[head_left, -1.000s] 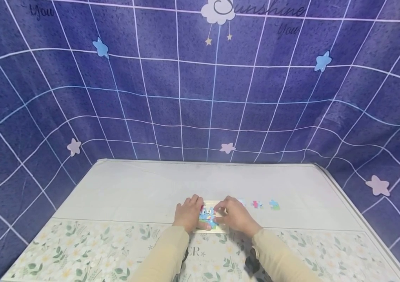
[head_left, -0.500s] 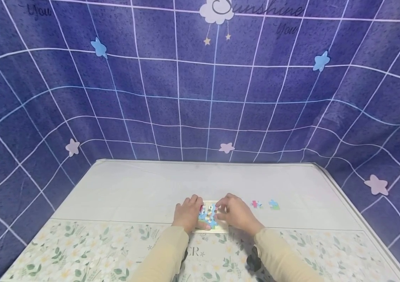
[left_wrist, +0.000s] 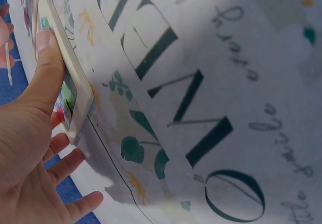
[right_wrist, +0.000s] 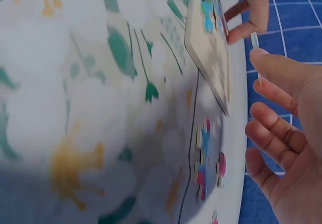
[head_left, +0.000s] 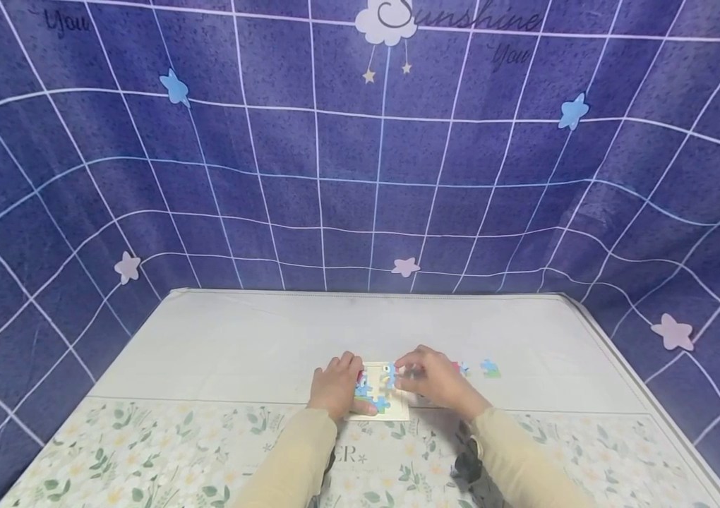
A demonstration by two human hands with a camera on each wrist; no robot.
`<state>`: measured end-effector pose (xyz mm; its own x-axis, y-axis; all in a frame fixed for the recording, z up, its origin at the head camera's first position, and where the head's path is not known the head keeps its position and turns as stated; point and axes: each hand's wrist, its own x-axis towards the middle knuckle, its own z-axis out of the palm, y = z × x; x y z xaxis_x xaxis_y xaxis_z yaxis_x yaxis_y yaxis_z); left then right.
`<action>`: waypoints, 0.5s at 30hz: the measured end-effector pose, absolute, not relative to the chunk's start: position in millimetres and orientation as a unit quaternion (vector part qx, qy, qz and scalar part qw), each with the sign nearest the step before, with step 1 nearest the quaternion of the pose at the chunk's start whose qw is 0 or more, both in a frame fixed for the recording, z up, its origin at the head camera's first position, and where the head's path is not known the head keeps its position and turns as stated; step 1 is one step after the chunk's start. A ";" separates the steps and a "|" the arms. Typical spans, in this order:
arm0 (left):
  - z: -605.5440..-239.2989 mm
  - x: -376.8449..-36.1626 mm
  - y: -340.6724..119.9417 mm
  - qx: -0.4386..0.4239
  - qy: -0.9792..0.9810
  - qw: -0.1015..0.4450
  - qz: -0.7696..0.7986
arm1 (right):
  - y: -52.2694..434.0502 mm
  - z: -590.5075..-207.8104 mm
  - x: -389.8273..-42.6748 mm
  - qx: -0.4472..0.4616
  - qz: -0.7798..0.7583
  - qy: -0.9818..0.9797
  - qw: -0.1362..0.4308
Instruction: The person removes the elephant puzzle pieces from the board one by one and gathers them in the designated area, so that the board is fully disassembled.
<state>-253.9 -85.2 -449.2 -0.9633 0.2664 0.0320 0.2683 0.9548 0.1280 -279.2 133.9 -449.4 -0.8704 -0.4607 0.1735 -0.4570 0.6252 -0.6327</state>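
From my remote seat I start at the left: my left hand (head_left: 337,384) rests on the left edge of the puzzle board (head_left: 380,413), which lies flat on the table (head_left: 239,339) just where the plain white cloth meets the flowered strip. In the left wrist view the thumb (left_wrist: 46,58) lies straight along the top of the board's rim (left_wrist: 75,90), pressing it down, while the other fingers spread loosely beyond the far side; the hand grips nothing.

The board carries a few blue and green pieces already set in its left part, and pale bare backing on the right.

Over the board's upper right corner hovers my right hand (head_left: 431,384). Thumb and forefinger are pinched on a puzzle piece (head_left: 390,372), blue in the head view and seen edge-on as a thin sliver (right_wrist: 254,39) in the right wrist view. There the piece is held just above and beside the board (right_wrist: 211,58), not touching it as far as I can tell; the remaining fingers curl loosely below.

Further right, loose pieces (head_left: 490,367) lie on the white cloth near the board but apart from it, pink and blue ones (right_wrist: 207,158) showing close under my right palm.

Behind the table hangs a dark blue checked backdrop (head_left: 271,176) with stars.
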 end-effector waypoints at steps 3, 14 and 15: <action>-449.6 -253.7 -85.3 -0.135 -0.989 0.008 -0.064 | 140.8 -447.3 -278.1 -0.247 -0.353 0.902 0.012; -447.2 -251.7 -84.9 -0.134 -0.989 0.012 -0.062 | 165.5 -445.8 -277.5 -0.217 -0.356 0.909 0.007; -447.3 -251.7 -85.0 -0.134 -0.989 0.013 -0.064 | 167.6 -445.9 -277.4 -0.219 -0.353 0.909 0.006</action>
